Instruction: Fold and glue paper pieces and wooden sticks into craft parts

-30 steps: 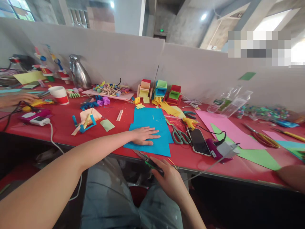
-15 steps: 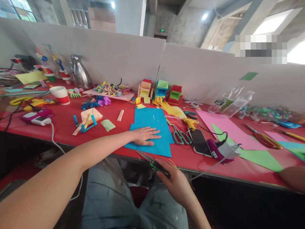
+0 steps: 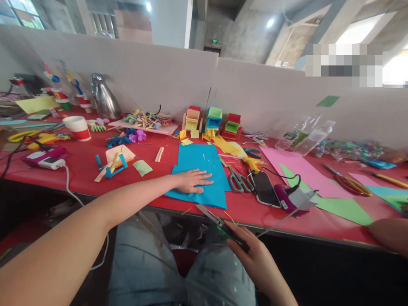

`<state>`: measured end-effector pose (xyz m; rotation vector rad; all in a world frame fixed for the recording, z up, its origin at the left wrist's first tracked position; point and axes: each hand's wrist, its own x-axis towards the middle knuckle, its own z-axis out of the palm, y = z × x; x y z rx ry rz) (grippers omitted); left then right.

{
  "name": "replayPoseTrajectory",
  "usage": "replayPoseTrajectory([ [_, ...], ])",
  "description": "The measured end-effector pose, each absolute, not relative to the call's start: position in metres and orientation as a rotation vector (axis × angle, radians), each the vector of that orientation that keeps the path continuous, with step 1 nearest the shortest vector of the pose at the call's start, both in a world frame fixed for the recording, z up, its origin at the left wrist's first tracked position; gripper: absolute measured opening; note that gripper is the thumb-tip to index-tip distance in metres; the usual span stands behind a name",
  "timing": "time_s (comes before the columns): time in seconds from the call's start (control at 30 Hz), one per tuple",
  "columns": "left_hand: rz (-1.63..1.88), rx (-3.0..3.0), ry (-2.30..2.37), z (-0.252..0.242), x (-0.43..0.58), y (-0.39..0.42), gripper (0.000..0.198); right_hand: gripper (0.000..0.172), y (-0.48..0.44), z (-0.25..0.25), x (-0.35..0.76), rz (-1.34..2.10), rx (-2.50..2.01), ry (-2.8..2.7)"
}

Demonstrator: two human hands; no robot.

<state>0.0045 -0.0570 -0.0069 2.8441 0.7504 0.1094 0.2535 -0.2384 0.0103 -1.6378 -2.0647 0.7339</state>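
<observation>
My left hand [image 3: 191, 180] lies flat, fingers stretched out, on a blue paper sheet [image 3: 204, 163] on the red table [image 3: 86, 170]. My right hand [image 3: 255, 259] is below the table's front edge, fingers wrapped round the black and green handle of a pair of scissors [image 3: 218, 222]. The blades point up and left toward the near edge of the blue sheet without touching it.
Grey-handled scissors [image 3: 239, 180], a phone [image 3: 264, 189], a yellow glue gun [image 3: 253, 163] and a purple charger [image 3: 291, 199] lie right of the sheet. Pink [image 3: 302, 170] and green [image 3: 344, 208] sheets lie further right. Paper boxes [image 3: 213, 119], a kettle [image 3: 103, 100], a cup [image 3: 76, 127]. Another person's arm [image 3: 389, 236] at right.
My right hand with the scissors has drifted right and down, away from the blue sheet's near edge. My left hand stays flat on the sheet.
</observation>
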Motion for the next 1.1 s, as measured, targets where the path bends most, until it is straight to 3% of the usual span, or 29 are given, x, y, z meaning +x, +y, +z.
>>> replayPoseTrajectory([
  [1.1, 0.091, 2.846, 0.758, -0.007, 0.004, -0.058, 0.060, 0.043, -0.241, 0.005, 0.284, 0.524, -1.862, -1.926],
])
